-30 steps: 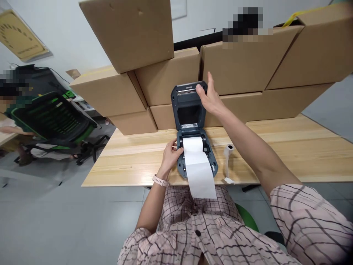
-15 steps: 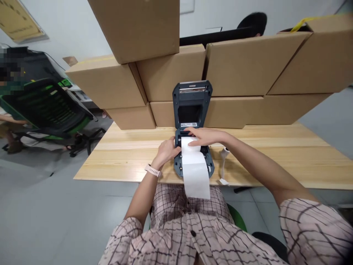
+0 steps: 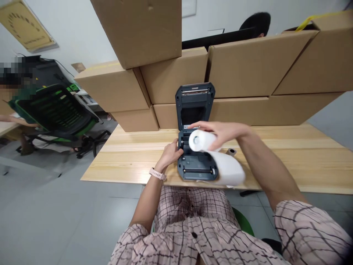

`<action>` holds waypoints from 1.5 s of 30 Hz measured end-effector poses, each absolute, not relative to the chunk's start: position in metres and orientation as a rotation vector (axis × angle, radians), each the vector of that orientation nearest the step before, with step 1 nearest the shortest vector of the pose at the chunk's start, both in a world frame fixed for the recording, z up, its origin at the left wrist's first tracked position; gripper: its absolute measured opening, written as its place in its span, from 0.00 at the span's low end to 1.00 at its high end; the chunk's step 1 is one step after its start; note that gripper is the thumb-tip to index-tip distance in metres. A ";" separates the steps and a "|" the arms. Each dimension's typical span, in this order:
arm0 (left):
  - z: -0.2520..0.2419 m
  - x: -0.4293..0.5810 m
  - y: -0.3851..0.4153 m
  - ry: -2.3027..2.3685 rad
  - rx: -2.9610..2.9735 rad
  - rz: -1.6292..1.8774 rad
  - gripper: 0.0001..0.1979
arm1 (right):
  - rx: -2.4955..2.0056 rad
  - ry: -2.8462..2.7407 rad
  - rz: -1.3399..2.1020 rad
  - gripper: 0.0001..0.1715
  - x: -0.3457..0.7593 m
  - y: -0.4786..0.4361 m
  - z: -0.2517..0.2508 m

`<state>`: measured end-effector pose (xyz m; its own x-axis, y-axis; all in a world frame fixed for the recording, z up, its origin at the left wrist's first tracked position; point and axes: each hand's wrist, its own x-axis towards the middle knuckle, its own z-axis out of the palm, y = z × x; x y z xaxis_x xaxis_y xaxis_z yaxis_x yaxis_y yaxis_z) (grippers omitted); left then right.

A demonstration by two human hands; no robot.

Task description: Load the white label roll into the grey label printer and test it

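Observation:
A dark grey label printer [image 3: 197, 162] lies on the wooden table with its lid [image 3: 195, 105] raised, its inner bay and roller showing. My left hand [image 3: 171, 152] grips the printer's left side, thumb over the edge of the bay. Above the bay, my right hand [image 3: 222, 133] holds a white paper label roll [image 3: 202, 141], its hollow end turned to the left. A loose strip of paper [image 3: 230, 169] trails from the roll to the right, past the printer's front right corner. Beside the right forearm stands a small dark-ended roll [image 3: 232, 151], partly hidden behind the paper.
Cardboard boxes [image 3: 239, 70] are stacked along the back of the wooden table [image 3: 124, 158], one box [image 3: 143, 29] higher up. At the left, a person sits by a black and green office chair [image 3: 57, 112]. Another person's head [image 3: 256, 24] shows behind the boxes.
My right hand has lifted the label roll out of the printer's bay and moved it right. The paper strip has swung right, uncovering the bay. My left hand keeps its place on the printer.

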<state>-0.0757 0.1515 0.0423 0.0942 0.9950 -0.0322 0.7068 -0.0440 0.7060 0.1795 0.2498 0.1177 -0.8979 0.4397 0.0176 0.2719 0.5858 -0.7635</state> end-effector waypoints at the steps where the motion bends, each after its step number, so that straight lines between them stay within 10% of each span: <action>1: 0.041 -0.076 0.151 1.663 1.797 0.671 0.33 | -0.604 -2.500 1.225 0.60 0.197 0.243 0.126; 9: 0.036 -0.078 0.150 1.614 1.702 0.726 0.35 | -1.166 -1.587 1.295 0.58 0.279 0.198 0.118; 31: 0.031 -0.080 0.152 1.579 1.672 0.751 0.37 | -1.256 -1.666 1.187 0.64 0.242 0.260 -0.005; 38: 0.031 -0.078 0.150 1.579 1.654 0.769 0.37 | -1.126 -1.371 1.396 0.34 0.310 0.209 -0.025; 45: 0.027 -0.077 0.150 1.557 1.626 0.818 0.37 | -1.142 -1.540 1.609 0.34 0.294 0.189 -0.038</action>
